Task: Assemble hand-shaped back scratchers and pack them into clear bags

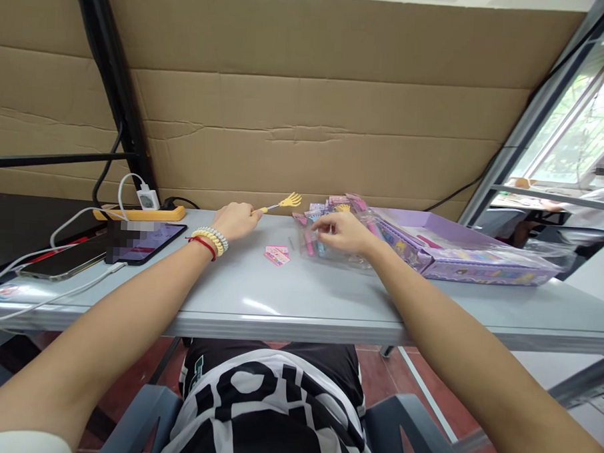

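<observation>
My left hand, with beaded bracelets and a red cord at the wrist, is closed on the handle end of a small yellow back scratcher. Its hand-shaped head and thin metal rod point up to the right. My right hand hovers over a pile of clear plastic packets with pink cards and pink, blue and yellow pieces inside. Its fingers are bent and a little apart, and nothing shows between them. Two small pink cards lie on the table between my hands.
A purple open box stands right of the packets. At left lie a phone with a lit screen, a darker phone, white cables and a yellow power strip. Cardboard closes off the back. Another person sits far right.
</observation>
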The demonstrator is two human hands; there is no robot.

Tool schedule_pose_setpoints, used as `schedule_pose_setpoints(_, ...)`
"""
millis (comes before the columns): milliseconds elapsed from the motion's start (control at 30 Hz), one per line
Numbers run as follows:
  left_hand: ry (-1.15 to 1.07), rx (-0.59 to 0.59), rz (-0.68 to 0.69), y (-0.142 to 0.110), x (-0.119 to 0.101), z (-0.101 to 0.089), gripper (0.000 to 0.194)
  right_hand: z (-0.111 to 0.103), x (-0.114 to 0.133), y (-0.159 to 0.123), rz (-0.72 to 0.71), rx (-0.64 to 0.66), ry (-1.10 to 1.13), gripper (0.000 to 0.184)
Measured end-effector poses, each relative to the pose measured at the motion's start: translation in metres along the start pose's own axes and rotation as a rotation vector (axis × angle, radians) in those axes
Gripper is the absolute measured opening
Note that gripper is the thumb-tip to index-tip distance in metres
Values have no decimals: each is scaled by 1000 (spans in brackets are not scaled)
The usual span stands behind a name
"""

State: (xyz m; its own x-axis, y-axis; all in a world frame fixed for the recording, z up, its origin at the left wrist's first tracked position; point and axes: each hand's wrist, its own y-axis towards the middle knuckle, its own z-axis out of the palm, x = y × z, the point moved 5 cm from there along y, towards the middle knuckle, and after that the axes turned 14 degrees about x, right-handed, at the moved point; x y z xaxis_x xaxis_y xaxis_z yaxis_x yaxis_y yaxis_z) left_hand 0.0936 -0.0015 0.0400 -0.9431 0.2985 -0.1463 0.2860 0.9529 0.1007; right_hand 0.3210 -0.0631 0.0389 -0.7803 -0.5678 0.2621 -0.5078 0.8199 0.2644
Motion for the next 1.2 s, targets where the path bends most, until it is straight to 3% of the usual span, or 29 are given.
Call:
schedule_pose_setpoints(200,19,13,19,1,-1,2,47,-8,-22,-8,258,186,-163,46)
schedule_pose_setpoints(633,34,43,27,-1,-2,4,48,6,-25,-2,469,200,-475,52)
schedule_pose_setpoints(1000,40,33,65,0,-4,5,49,-3,-36,-5,625,30,-401,39)
schedule_pose_setpoints(1200,31,12,104,0,-5,4,47,-12,-34,-5,476,-186,-157,35)
